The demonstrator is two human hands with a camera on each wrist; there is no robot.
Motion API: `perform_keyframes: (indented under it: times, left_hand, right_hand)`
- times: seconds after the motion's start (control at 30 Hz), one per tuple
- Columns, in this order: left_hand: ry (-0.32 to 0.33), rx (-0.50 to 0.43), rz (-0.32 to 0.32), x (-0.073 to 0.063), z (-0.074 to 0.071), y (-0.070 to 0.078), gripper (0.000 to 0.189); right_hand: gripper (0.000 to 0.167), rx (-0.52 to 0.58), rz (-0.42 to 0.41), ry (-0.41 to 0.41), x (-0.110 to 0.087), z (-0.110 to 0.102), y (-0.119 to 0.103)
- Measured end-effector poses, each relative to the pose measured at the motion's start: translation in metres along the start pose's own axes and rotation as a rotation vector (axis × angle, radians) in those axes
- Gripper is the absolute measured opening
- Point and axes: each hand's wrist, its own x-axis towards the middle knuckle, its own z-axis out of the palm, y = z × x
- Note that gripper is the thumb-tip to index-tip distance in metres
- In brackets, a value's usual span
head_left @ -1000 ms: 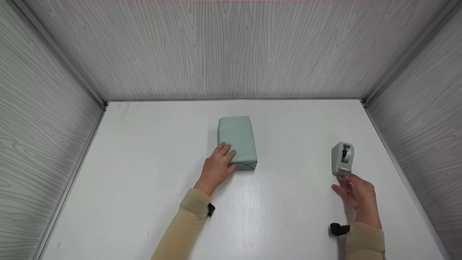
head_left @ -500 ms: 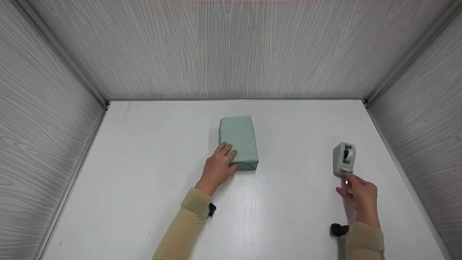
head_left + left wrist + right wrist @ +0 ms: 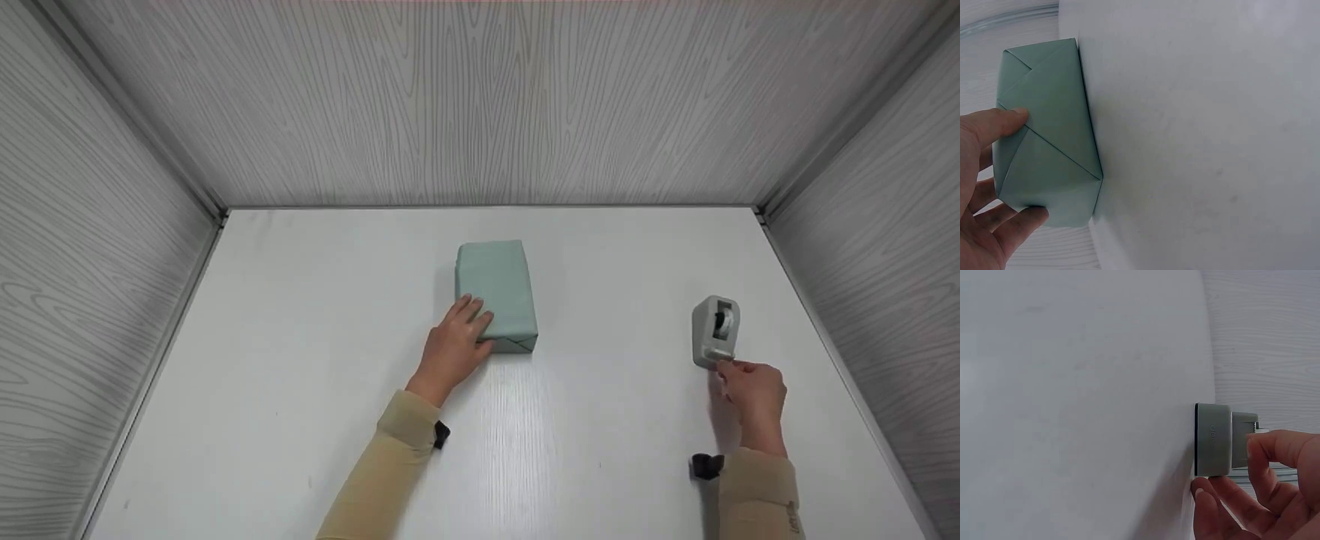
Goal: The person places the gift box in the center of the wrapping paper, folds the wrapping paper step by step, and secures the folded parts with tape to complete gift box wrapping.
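A box wrapped in pale green paper [image 3: 496, 277] lies near the middle of the table. My left hand [image 3: 451, 346] holds its near left corner, fingers over the top and thumb on the folded end face. In the left wrist view, folds cross that end face [image 3: 1050, 152]. A grey tape dispenser [image 3: 709, 330] with a roll in it stands at the right. At its cutter end, thumb and forefinger of my right hand [image 3: 754, 390] pinch the tape end, mostly hidden by the fingertips. The other fingers curl below, close by the dispenser's base [image 3: 1213, 439] in the right wrist view.
The white table [image 3: 315, 300] is bounded by wood-grained panels at the back [image 3: 480, 105] and on both sides. Black straps or mounts [image 3: 706, 466] show at both wrists, by the beige sleeves.
My right hand's fingers have drawn together at the cutter end of the dispenser, the thumb closing toward the forefinger. My left hand stays on the box.
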Motion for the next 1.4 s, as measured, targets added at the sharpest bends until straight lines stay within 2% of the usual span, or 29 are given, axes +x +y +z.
perform_keyframes:
  times: [0.23, 0.43, 0.6, 0.77, 1.0, 1.07, 1.3, 1.4]
  left_hand:
    - [-0.003, 0.001, -0.004, 0.0, 0.001, 0.0, 0.042]
    - [-0.011, 0.004, -0.012, 0.0, -0.001, 0.0, 0.043]
    - [-0.007, 0.009, -0.008, 0.0, -0.001, 0.0, 0.043]
    - [-0.005, 0.006, -0.008, 0.001, -0.001, 0.0, 0.043]
    - [-0.016, 0.011, -0.016, 0.0, 0.0, 0.0, 0.044]
    - [-0.017, 0.015, -0.015, 0.0, 0.0, 0.001, 0.044]
    - [-0.024, 0.013, -0.018, 0.0, -0.001, 0.001, 0.044]
    - [-0.018, 0.014, -0.016, 0.0, 0.0, 0.001, 0.044]
  right_hand:
    - [0.045, -0.101, -0.044, 0.004, 0.003, -0.003, -0.004]
    - [0.04, -0.137, -0.08, 0.034, 0.008, -0.003, -0.003]
    - [0.037, -0.142, -0.064, -0.004, 0.009, -0.004, 0.0]
    - [0.039, -0.164, -0.084, -0.113, 0.002, -0.002, -0.004]
    - [0.053, -0.07, -0.153, -0.316, -0.014, 0.021, -0.017]
    - [0.053, -0.047, -0.203, -0.37, -0.021, 0.033, -0.021]
    - [0.035, 0.006, -0.417, -0.572, -0.044, 0.08, -0.039]
    - [0.034, 0.019, -0.487, -0.664, -0.054, 0.098, -0.047]
